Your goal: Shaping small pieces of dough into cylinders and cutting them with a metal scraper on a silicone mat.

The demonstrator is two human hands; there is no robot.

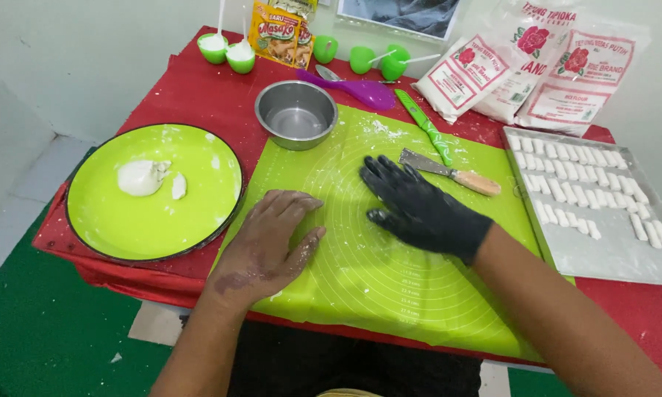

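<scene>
Head view. I see both hands lying flat on the green silicone mat [389, 294] that covers the red counter [198, 95]. The bare left hand [268, 239] rests palm down, fingers [294, 202] spread and gripping nothing. The gloved right hand [423, 209] also lies open and presses on the mat; whether dough sits under its palm I cannot tell. The scraper [448, 171] lies just beyond the right fingertips, its long axis running left to right, blade left and wooden handle right, so the right hand is much the nearer. The dough lump [141, 177] sits on the green plate [110, 228], left of the left hand. Cut dough pieces fill the metal tray [610, 257] at far right.
</scene>
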